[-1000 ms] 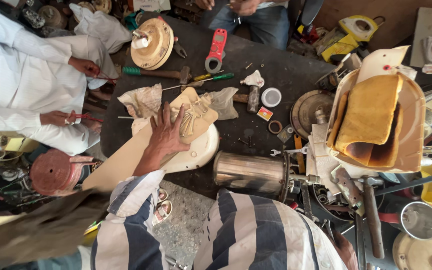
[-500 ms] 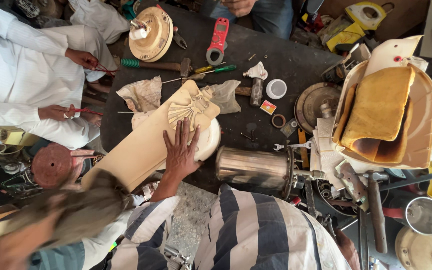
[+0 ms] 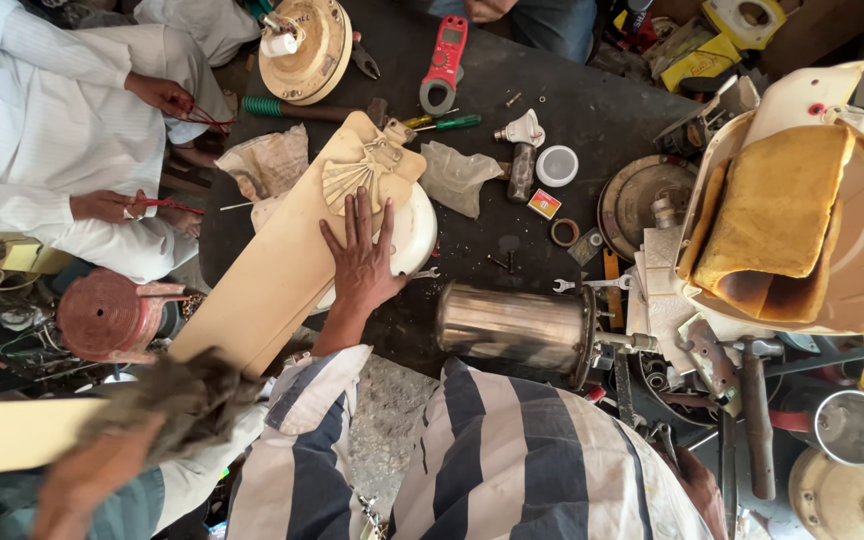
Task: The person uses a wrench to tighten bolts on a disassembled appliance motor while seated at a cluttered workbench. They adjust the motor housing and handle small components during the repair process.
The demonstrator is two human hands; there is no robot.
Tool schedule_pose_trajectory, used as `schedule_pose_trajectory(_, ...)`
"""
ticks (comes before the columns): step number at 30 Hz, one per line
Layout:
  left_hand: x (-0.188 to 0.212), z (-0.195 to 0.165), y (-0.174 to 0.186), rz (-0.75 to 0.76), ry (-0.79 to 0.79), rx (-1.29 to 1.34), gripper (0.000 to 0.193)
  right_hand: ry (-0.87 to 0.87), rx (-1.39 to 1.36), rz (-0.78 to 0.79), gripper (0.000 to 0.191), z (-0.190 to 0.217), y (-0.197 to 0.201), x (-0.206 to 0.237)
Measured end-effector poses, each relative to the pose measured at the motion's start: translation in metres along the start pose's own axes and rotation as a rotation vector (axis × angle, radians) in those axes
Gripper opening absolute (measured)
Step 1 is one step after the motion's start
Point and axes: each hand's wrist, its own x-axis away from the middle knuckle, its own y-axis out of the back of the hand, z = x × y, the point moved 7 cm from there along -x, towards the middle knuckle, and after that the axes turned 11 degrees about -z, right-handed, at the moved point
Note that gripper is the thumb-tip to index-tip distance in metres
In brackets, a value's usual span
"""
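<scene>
— Where's the blade?
— The cream blade (image 3: 272, 280) lies slantwise on the dark worktop (image 3: 572, 110), its ribbed bracket end over a round white housing (image 3: 414, 235). The right hand (image 3: 362, 262) is spread flat on it.
— And the left hand (image 3: 87, 475)?
— Blurred, by a fuzzy grey rag (image 3: 187, 395); I cannot tell its grip. I'd press with the whole palm, since smooth paint slides.

Cream fan blade (image 3: 282, 270), flat on bench (image 3: 572, 110)
</scene>
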Motion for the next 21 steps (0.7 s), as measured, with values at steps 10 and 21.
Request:
schedule_pose_trajectory(10, 0.039, -0.018, -0.015, -0.235, -0.089, 0.187, 0.092, 0.129, -0.034, -0.072, 0.043, 0.018, -0.005, -0.003)
schedule_pose_trajectory(21, 0.095, -0.048, -0.103, 0.271, 0.029, 0.330, 0.048, -0.030, 0.051, -0.051, 0.045, 0.031, 0.008, 0.021)
